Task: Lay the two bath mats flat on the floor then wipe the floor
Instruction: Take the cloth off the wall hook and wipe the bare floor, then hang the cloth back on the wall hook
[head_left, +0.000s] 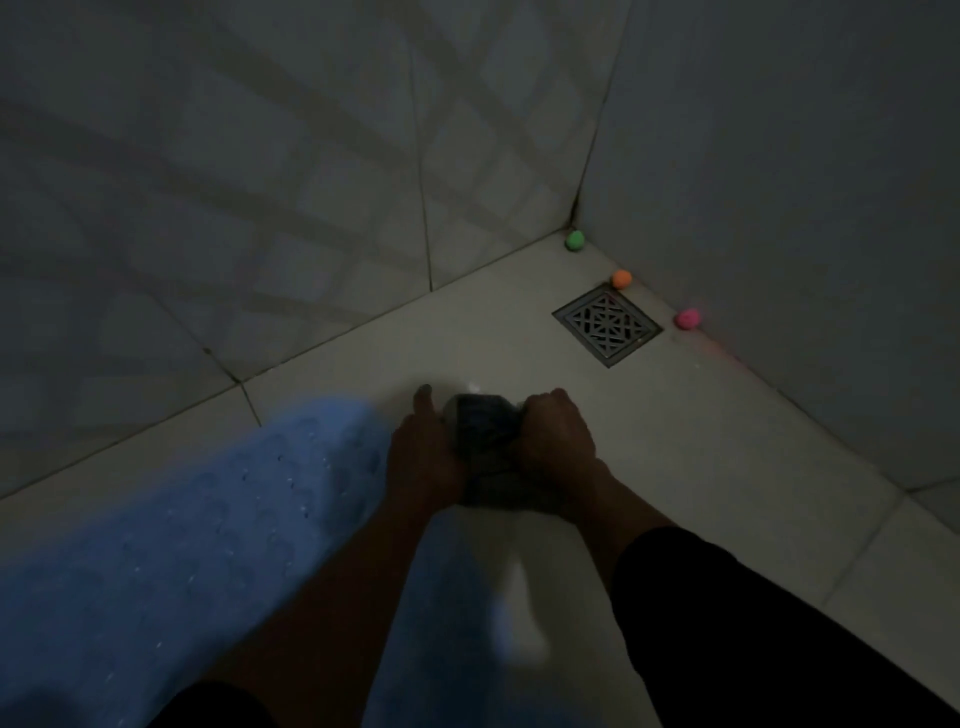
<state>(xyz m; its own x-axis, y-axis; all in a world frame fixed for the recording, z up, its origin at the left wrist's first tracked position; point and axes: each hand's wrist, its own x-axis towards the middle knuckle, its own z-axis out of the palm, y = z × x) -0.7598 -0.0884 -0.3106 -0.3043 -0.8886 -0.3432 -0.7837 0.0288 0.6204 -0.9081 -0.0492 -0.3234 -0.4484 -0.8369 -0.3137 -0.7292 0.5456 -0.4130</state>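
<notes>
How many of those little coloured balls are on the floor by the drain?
3. The green ball sits in the wall corner, the orange ball along the right wall just behind the drain, the pink ball to the drain's right. The hands and mat may hide more.

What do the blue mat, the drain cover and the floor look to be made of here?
Blue mat: probably soft rubber or plastic, matte, with a bumpy surface and small holes. Drain cover: looks like metal, grey with a slight shine and a cut-out lattice. Floor: pale glazed tile, likely ceramic, with grout lines and a faint sheen. Dim light leaves all three uncertain.
</notes>
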